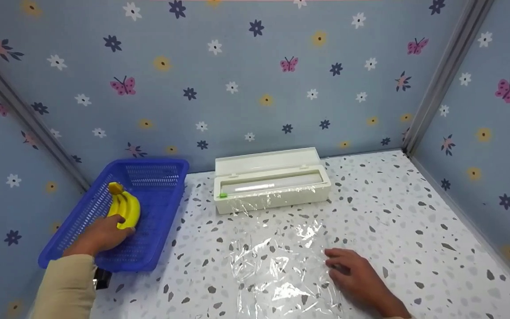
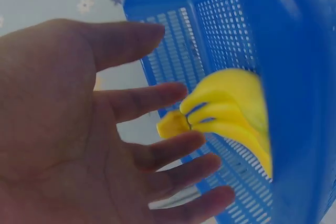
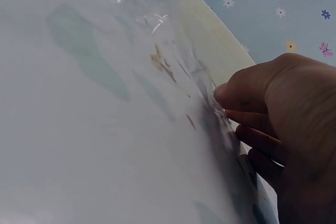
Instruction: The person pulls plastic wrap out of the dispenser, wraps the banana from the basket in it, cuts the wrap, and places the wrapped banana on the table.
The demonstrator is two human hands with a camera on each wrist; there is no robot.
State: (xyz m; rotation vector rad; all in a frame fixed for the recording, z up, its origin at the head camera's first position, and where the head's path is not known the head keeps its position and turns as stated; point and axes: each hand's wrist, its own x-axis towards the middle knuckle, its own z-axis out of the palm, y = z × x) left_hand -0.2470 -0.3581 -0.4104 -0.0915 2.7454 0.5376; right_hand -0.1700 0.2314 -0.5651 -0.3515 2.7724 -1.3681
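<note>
While the bananas (image 1: 133,210) (brownish-stemmed) are yellow, the clear film (image 1: 277,266) glints.

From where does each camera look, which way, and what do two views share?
Head: worn on the head, facing forward and down at the basket, bananas, box and film; left hand, right hand and a sleeve show.
Left wrist: on that wrist, facing along the left hand toward basket and bananas; only this hand shows.
Right wrist: on that wrist, facing across the film; right hand shows.
Head and left wrist share basket and bananas.
</note>
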